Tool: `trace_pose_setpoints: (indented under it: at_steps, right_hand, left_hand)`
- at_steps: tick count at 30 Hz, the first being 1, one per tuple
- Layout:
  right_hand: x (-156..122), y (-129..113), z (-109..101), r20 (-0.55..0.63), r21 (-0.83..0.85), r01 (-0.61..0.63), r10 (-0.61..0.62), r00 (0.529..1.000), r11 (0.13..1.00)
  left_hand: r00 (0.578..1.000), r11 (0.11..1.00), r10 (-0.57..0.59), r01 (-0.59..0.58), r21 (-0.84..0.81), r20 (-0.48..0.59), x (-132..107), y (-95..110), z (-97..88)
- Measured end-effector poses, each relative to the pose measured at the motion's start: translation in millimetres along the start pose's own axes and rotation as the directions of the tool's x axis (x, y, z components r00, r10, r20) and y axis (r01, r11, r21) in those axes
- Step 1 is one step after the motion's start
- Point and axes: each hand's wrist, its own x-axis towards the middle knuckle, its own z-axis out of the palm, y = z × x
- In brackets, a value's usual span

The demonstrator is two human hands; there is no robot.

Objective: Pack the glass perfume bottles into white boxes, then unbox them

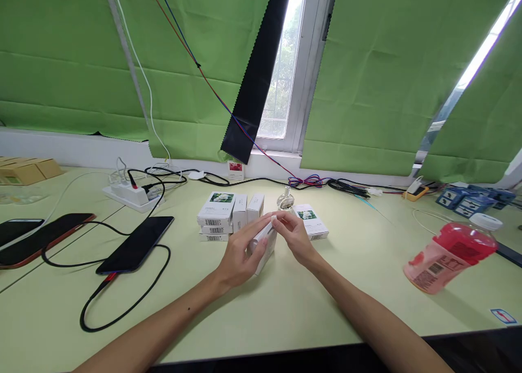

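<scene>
My left hand [240,256] is wrapped round a small white carton [265,256] that stands on edge over the table. The fingers of my right hand [294,232] pinch the carton's top end, where a small white flap shows. Just behind my hands are more white cartons with a green and white flower picture: a stack [216,207] on the left and two upright cartons [247,209] beside it. One more carton [312,221] lies flat to the right. A small clear glass bottle [286,199] stands behind my right hand.
Phones [136,245] with charging cables lie at left, near a white power strip [132,194]. A pink drink bottle [452,253] is at right. Blue boxes [468,201] and a yellow meter [416,192] sit at the back right. Cables run along the wall.
</scene>
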Motion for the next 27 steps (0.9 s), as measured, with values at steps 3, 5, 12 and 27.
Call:
trace_pose_setpoints:
  at_steps: [3, 5, 12, 27]
  right_hand:
    - [0.2, 0.2, -0.6, -0.009, 0.006, -0.026, 0.026, 1.000, 1.000]
    - [0.4, 0.8, -1.5, -0.006, 0.016, -0.046, 0.046, 0.999, 0.999]
    - [1.8, 7.0, -5.4, 0.011, 0.058, -0.073, 0.073, 0.997, 0.996]
    - [4.6, 18.2, -15.2, 0.067, 0.081, -0.100, 0.095, 0.993, 0.992]
  left_hand:
    - [1.000, 1.000, -0.015, 0.015, 0.015, 0.007, -0.1, -1.5, 0.5]
    - [1.000, 1.000, -0.010, 0.010, 0.027, 0.015, 0.5, -1.3, 0.4]
    - [0.999, 0.998, 0.004, -0.007, 0.054, 0.053, 1.4, -0.2, -0.6]
    - [0.995, 0.997, 0.019, -0.027, 0.075, 0.102, 0.5, -2.3, -0.6]
